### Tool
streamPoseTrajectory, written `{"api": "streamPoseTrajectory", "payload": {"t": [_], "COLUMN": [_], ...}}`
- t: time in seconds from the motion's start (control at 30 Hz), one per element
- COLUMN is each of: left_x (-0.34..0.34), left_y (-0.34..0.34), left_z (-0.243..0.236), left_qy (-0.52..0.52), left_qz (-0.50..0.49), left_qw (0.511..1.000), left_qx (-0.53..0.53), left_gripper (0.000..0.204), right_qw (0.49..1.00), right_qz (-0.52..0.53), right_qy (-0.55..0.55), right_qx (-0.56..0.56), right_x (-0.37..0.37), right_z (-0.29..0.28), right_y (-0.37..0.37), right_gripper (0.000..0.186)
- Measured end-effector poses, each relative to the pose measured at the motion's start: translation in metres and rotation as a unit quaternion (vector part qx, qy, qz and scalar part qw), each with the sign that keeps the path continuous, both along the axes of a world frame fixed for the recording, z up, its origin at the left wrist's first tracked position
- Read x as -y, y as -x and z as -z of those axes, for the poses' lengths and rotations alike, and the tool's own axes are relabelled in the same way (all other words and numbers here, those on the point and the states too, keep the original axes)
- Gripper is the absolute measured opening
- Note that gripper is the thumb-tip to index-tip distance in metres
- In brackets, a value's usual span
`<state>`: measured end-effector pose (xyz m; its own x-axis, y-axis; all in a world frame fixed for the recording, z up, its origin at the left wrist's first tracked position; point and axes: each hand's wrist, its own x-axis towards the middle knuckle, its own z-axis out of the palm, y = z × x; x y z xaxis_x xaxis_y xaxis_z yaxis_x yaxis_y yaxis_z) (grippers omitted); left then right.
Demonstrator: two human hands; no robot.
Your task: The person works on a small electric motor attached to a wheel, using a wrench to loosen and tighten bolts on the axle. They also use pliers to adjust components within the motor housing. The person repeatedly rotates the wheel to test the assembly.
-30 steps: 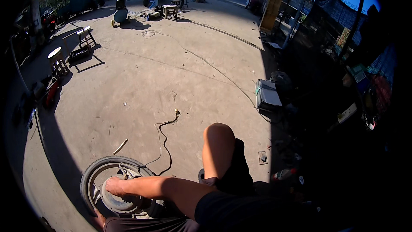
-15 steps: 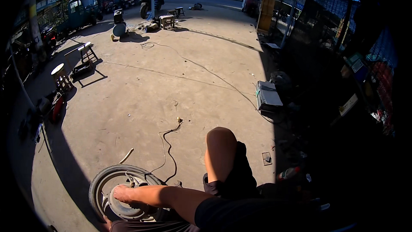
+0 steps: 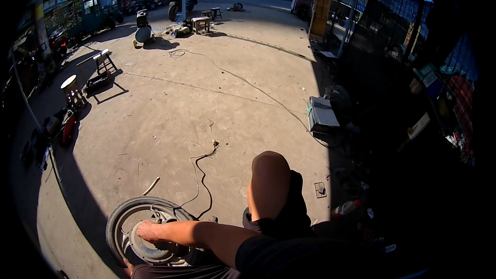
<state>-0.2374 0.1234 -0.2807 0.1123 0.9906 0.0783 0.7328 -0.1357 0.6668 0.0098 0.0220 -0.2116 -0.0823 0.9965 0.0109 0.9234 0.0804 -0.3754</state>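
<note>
A spoked wheel (image 3: 114,216) with a black tyre and a large round metal hub (image 3: 150,252) lies flat on the ground at lower left. My right hand (image 3: 148,231) is on top of the hub, its fingers curled down; whatever they pinch is hidden beneath them. Only a small part of my left hand (image 3: 128,267) shows, at the tyre's near left edge, with its fingers mostly hidden. A dark cable (image 3: 203,178) runs from beside the wheel to a frayed, pale end on the concrete. My bent knee (image 3: 270,178) stands to the right.
A short pale strip (image 3: 151,186) lies beyond the tyre. Wooden stools (image 3: 69,83) stand at left. A grey box (image 3: 324,115) sits at right by the shade's edge, with a bottle (image 3: 347,207) nearer me. A long thin hose (image 3: 243,79) crosses the concrete. An air compressor (image 3: 143,34) stands farther off.
The pale car on the far road has gone from view, and a dark vehicle shows there. My knee has shifted slightly right in the picture. My right hand stays on the hub.
</note>
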Motion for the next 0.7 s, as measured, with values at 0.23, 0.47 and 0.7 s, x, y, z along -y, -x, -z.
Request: {"api": "streamPoseTrajectory", "payload": {"t": [0.23, 0.47, 0.7], "left_x": [-0.003, -0.007, -0.002], "left_y": [-0.006, -0.012, -0.001], "left_z": [-0.002, -0.005, -0.002], "left_qy": [0.003, 0.002, 0.005], "left_qz": [0.009, 0.018, 0.005], "left_qw": [1.000, 1.000, 1.000], "left_qx": [0.008, 0.011, 0.012], "left_gripper": [0.066, 0.065, 0.065], "right_qw": [0.999, 0.997, 0.999], "right_qz": [0.047, 0.061, -0.044], "right_qy": [0.013, 0.043, -0.016], "right_qx": [0.022, 0.024, 0.001], "right_x": [0.005, -0.002, 0.006], "right_z": [0.003, 0.011, 0.005], "right_y": [0.000, -0.005, -0.022], "right_gripper": [0.021, 0.020, 0.014]}}
